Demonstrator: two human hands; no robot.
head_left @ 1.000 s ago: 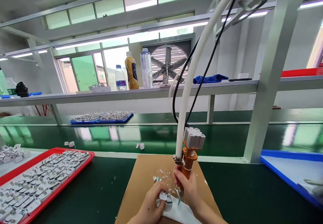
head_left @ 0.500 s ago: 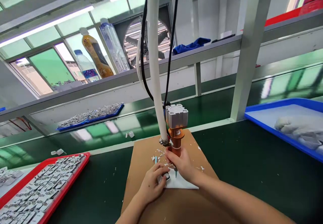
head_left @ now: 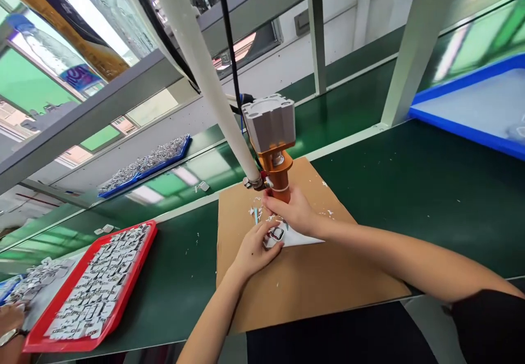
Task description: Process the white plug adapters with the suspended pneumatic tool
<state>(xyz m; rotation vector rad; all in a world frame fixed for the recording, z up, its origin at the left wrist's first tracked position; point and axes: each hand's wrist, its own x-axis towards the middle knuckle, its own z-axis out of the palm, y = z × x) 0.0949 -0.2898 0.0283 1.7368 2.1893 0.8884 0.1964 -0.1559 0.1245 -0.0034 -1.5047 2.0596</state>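
My right hand (head_left: 302, 211) is wrapped round the orange lower body of an air tool (head_left: 280, 182) with a grey block on top. A pointed tip shows below that hand, over a white cloth or sheet (head_left: 297, 237). My left hand (head_left: 255, 249) lies to the left, its thumb and fingers round a small white-rimmed part with a dark middle (head_left: 276, 234). That part rests at the sheet's left side, beside the tip; whether they touch, I cannot tell. Underneath is a brown cardboard sheet (head_left: 320, 287).
White scraps and a light-blue strip (head_left: 256, 215) lie behind my hands. At left stands a red tray (head_left: 133, 287) of white parts; a co-worker's hand (head_left: 11, 317) is beyond it. A blue tray (head_left: 463, 131) is at right. A white hose (head_left: 205, 74) hangs down to the tool.
The camera has tilted down and shifted, so the hands appear higher and a co-worker's hand shows at left. Both hands keep their holds on the air tool and the small part.
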